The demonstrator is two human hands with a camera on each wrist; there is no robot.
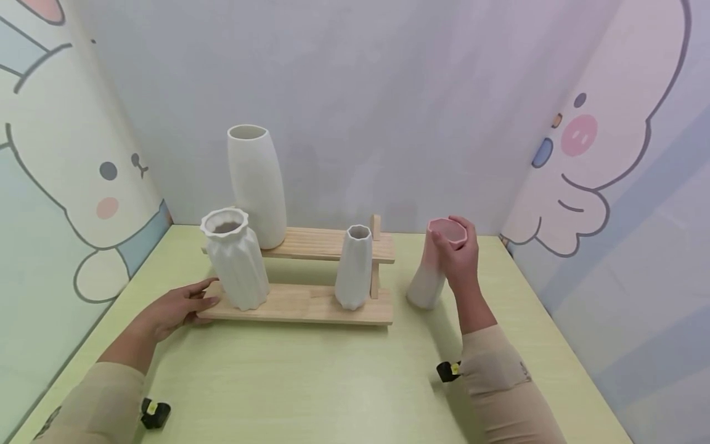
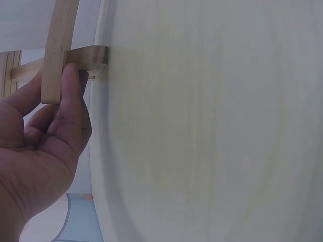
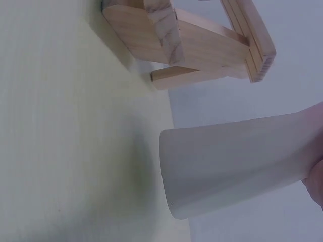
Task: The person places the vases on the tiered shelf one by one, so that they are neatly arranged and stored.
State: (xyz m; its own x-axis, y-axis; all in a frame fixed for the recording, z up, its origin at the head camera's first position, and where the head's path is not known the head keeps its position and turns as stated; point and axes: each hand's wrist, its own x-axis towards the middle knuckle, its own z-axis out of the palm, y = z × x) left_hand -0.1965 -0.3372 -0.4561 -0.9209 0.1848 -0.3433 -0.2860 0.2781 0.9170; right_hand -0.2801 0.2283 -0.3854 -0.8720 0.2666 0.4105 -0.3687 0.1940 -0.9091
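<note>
My right hand grips a pink-and-white vase near its pink rim, to the right of a two-tier wooden stand. In the right wrist view the vase's white base appears slightly off the tabletop, a shadow beside it. My left hand pinches the left end of the stand's lower shelf; the left wrist view shows thumb and fingers on either side of the board. On that shelf stand a white ruffled-rim vase at the left and a slim white vase at the right.
A tall white vase stands on the left of the upper shelf. The stand is on a pale yellow-green table. Behind is a grey backdrop, with cartoon-printed panels at both sides.
</note>
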